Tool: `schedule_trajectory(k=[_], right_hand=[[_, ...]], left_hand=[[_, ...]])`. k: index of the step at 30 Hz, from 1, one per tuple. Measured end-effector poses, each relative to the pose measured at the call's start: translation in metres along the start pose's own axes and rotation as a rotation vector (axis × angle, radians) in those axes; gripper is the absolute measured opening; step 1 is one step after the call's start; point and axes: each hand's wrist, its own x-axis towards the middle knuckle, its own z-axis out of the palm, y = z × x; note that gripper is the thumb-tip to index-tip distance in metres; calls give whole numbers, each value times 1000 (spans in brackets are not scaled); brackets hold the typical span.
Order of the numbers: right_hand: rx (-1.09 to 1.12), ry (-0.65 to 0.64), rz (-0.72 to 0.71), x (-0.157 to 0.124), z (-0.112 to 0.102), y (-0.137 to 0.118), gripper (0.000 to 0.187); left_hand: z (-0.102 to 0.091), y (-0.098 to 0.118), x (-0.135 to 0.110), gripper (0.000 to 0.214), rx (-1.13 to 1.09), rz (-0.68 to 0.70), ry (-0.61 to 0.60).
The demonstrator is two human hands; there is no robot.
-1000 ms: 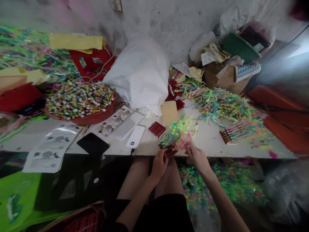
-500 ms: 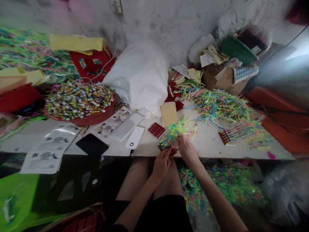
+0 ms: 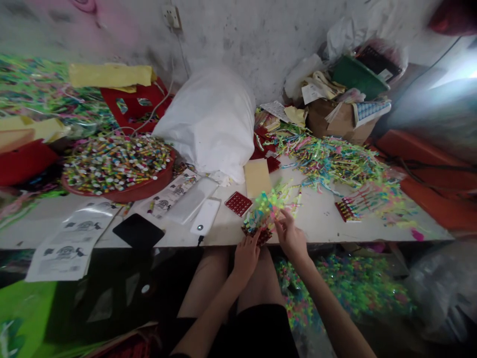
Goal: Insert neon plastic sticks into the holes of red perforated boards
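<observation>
My left hand point(image 3: 246, 256) rests at the table's front edge, its fingers on a dark red block with holes point(image 3: 264, 236). Thin striped sticks with green, blue and pink see-through plastic tops stand in this block, forming a bright bunch point(image 3: 261, 209). My right hand point(image 3: 292, 239) is at the right side of the bunch, thumb and forefinger slightly apart beside a pink top. Whether a fingertip touches that top cannot be made out. Behind the bunch lie loose sticks point(image 3: 294, 196). A second dark red holed block point(image 3: 238, 204) lies flat to the left, holding no sticks.
A red basin point(image 3: 149, 191) heaped with short coloured pieces stands at the left. Nearby lie printed sheets point(image 3: 70, 243), a black pad point(image 3: 138, 231) and a white power bank point(image 3: 206, 217). Behind are a white sack point(image 3: 212, 119) and a stick pile point(image 3: 335, 159); a filled block point(image 3: 346, 211) is right.
My right hand has drawn slightly down and right from the bunch, and its thumb and forefinger have parted. My left hand stays at the block. The camera view has shifted a little.
</observation>
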Motion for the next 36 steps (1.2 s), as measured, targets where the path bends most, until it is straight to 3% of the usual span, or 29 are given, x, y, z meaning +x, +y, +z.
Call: schedule_trajectory(k=[3,6,8,13,16,23,28,32,36], right_hand=[[24,148,146,2,-12,23,41],[-8,260,253,20,-7,62,40],[-125,175,239,38,5,90,36],[-434,-258,106,72,36,134,39],[-508,-382,60,78,39,142,31],[-445,-478,27,61,22,150,23],[-353,-359,46,50,2,149,31],[-202,-268,154,39,-16,151,16],[113,-372,416,21,-26,152,3]], left_hand=[[-1,0,5,57,35,-21,-42],[-1,3,7,57,10,-75,-113],[-2,5,8,57,0,-96,-156],[-10,10,10,56,28,-124,-210],[-12,12,10,57,14,-133,-207],[-12,11,9,57,-46,-121,-159],[-12,12,10,53,-47,-139,-158],[-10,5,2,55,-180,-111,-98],[-5,-8,-16,47,-366,-148,-49]])
